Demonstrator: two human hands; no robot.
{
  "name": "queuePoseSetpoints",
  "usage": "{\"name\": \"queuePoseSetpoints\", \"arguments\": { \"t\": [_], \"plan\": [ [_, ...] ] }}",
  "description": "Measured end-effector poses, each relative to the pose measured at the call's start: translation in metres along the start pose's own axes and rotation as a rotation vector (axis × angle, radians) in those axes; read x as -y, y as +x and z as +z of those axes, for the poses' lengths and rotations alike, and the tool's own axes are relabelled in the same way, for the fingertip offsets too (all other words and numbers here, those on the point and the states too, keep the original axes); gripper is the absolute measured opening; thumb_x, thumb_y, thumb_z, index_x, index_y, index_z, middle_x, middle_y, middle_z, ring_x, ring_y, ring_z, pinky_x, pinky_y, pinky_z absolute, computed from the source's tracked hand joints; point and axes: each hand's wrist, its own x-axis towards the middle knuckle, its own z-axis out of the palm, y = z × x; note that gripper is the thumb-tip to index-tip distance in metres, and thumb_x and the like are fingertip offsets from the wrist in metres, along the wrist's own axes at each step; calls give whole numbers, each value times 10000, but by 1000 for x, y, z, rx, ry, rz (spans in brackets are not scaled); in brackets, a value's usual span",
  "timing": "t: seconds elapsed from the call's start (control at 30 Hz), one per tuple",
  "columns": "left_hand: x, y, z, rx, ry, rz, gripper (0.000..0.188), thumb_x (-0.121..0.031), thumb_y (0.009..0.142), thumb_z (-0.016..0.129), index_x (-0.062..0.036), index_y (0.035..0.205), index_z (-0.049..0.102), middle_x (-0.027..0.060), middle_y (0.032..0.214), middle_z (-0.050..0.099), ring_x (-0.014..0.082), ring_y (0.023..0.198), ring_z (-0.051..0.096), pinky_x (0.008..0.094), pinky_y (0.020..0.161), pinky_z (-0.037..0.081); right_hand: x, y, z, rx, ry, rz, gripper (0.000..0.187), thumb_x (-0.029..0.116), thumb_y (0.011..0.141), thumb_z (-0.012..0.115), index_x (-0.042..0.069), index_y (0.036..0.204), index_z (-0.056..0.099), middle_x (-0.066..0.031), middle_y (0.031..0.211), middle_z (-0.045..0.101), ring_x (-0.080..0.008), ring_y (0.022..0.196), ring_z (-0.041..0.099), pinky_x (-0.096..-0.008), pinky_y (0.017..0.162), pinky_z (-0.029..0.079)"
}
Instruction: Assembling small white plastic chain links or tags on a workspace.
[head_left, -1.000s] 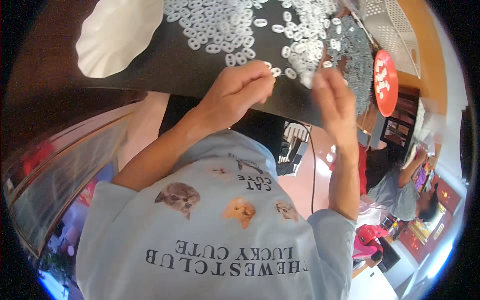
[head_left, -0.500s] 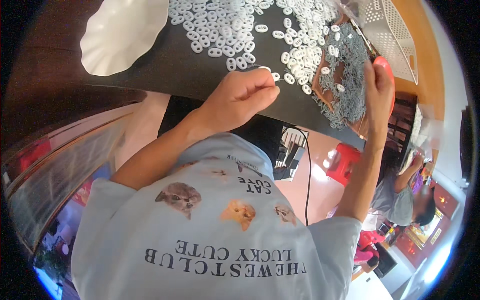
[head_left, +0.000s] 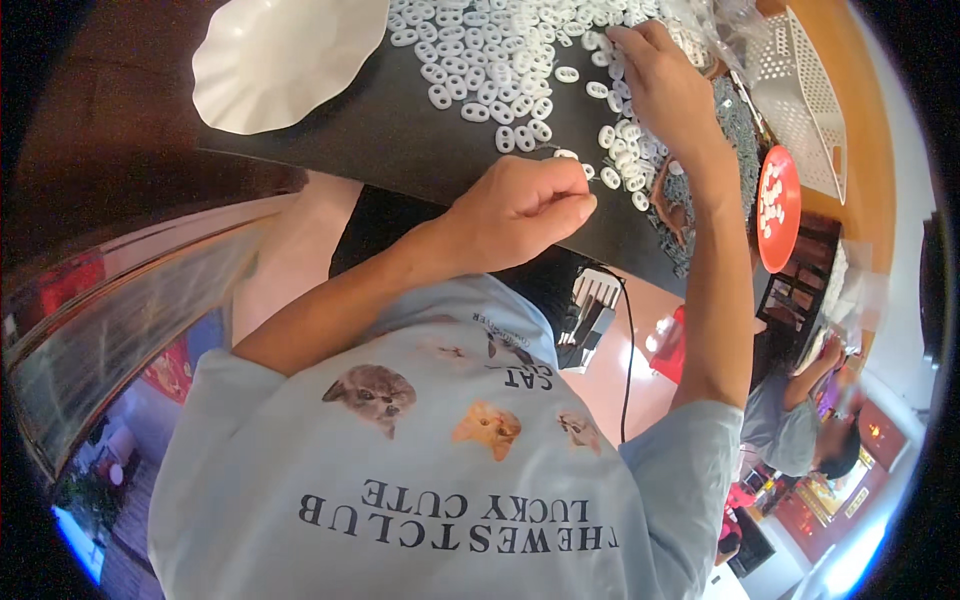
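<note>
At eleven o'clock in my head view sits a scalloped white dish (head_left: pixel 290 70) on the black tabletop (head_left: pixel 400 130). Around twelve o'clock I see the left group of two-holed white ovals (head_left: pixel 475 112), spread thickly and loose. Just above centre, toward one o'clock, the left hand (head_left: pixel 525 215) is curled, thumb against the bent forefinger; I cannot tell whether anything is pinched inside. A second cluster of white ovals (head_left: pixel 625 160) lies just beyond it. At one o'clock the right hand (head_left: pixel 668 85) reaches over that cluster, fingers partly bent, tips down among the ovals; whether they grip one, I cannot make out.

I judge plenty is left to handle: both groups hold many loose ovals, and I cannot tell whether either is finished.

At two o'clock, small grey pieces (head_left: pixel 738 130) heap on a brown tray (head_left: pixel 670 212), partly behind the right forearm. Between two and three, a red plate (head_left: pixel 780 240) bears tiny white bits, beside a perforated white basket (head_left: pixel 812 120). At four, a co-worker's grey sleeve (head_left: pixel 788 435) shows.
</note>
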Motion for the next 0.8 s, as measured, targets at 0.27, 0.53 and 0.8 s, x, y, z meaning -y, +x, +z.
{"name": "queuePoseSetpoints", "arguments": {
  "t": [0.27, 0.53, 0.8],
  "plan": [
    [2, 2, -1, 6, 28, 54, 194, -124, 918, 566, -12, 771, 508, -25, 609, 427, 52, 567, 371, 263, 484, 312, -9, -13, -15, 12, 115, 72, 145, 128, 893, 582, 71, 1019, 626, -97, 921, 598, -283, 790, 615, -349, 676, 475],
    [1, 1, -1, -10, 59, 62, 190, -120, 917, 570, -14, 772, 508, -20, 609, 427, 55, 559, 373, 264, 483, 315, -12, -5, 0, 58, 52, 52, 158, 133, 885, 587, 69, 1024, 629, -98, 927, 600, -298, 776, 619, -362, 681, 481],
    [5, 1, 0, -28, 60, 108, 186, -119, 920, 567, -13, 779, 507, -14, 610, 431, 60, 563, 380, 266, 490, 320, -17, -7, -2, 62, 2, 62, 175, 147, 871, 593, 89, 1033, 624, -94, 931, 596, -308, 817, 624, -384, 687, 489]
  ]
}}
